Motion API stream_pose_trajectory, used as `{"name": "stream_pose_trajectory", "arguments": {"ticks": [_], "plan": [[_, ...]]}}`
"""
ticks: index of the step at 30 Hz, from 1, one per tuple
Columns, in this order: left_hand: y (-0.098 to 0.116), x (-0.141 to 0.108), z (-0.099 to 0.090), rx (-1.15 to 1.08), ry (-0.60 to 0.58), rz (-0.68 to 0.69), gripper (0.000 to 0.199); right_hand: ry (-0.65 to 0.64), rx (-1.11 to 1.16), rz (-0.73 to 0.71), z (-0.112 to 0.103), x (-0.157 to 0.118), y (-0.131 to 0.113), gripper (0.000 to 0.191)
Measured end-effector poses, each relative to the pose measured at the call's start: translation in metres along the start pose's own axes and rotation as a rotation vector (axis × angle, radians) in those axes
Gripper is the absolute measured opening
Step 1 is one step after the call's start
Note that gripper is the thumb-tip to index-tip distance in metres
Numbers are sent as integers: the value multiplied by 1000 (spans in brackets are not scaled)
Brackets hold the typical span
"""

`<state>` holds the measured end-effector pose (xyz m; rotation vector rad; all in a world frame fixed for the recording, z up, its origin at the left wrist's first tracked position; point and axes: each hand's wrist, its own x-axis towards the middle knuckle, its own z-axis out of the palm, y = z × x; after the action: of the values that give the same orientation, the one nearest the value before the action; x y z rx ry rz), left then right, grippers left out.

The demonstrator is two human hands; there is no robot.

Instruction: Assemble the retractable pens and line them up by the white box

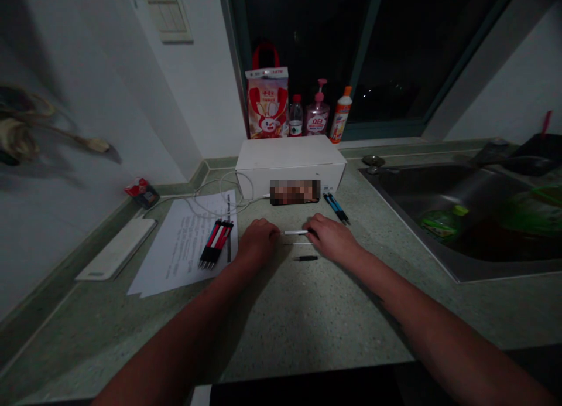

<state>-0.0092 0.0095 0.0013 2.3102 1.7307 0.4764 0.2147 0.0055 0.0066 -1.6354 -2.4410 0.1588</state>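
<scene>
Between my two hands lies a white pen barrel (295, 232). My right hand (327, 235) has its fingers closed on the barrel's right end. At the left, my left hand (259, 241) is closed near the other end; what its fingertips pinch is too small to make out. Just below the hands, a thin white refill (298, 244) rests on the counter. Nearer to me is a black pen part (306, 258) with a pointed left tip. Several red, white and black pens (216, 244) lie side by side on printed paper (175, 242).
Behind the hands, a phone (295, 193) with a cable leans on a white box (290, 160). Two blue-black pens (336, 208) lie right of it. A white power strip (117, 249) is at the left, a sink (456, 265) at the right. Bottles (317, 116) stand behind.
</scene>
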Motion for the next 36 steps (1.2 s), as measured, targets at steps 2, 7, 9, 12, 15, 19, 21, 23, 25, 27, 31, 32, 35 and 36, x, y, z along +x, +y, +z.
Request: {"name": "stream_pose_trajectory", "arguments": {"ticks": [2,7,9,12,15,19,21,23,25,27,31,32,35,36], "plan": [[-1,0,1,-20,2,-6,16,-8,10,-3,-1,0,-1,19],[-2,2,4,-71,-3,3,17,-13,46,-39,-2,-1,-1,19],[-3,3,5,-117,10,7,18,-6,61,-57,-1,-1,-1,18],[-4,3,7,-206,39,12,16,3,87,-103,1,-1,0,18],[-3,2,11,-287,76,33,12,29,107,-140,4,-2,-1,18],[-2,0,16,-380,129,14,15,98,151,-105,4,-1,-4,15],[-3,-1,17,-371,133,29,23,137,175,-47,3,-1,-4,14],[-4,-2,16,-295,98,97,21,180,193,21,1,0,-4,15],[-3,-3,13,-190,34,185,13,220,205,82,-2,0,-3,17],[-1,-4,10,-107,-23,245,8,248,214,126,-4,0,-2,16],[3,-4,6,-19,-66,240,9,285,216,135,-5,0,2,18],[4,-4,6,-12,-64,227,10,292,209,123,-5,0,3,18],[5,-4,5,-35,-26,174,15,297,176,97,-4,1,7,22],[4,-4,4,-50,-6,155,17,297,162,97,-4,1,8,24]]}}
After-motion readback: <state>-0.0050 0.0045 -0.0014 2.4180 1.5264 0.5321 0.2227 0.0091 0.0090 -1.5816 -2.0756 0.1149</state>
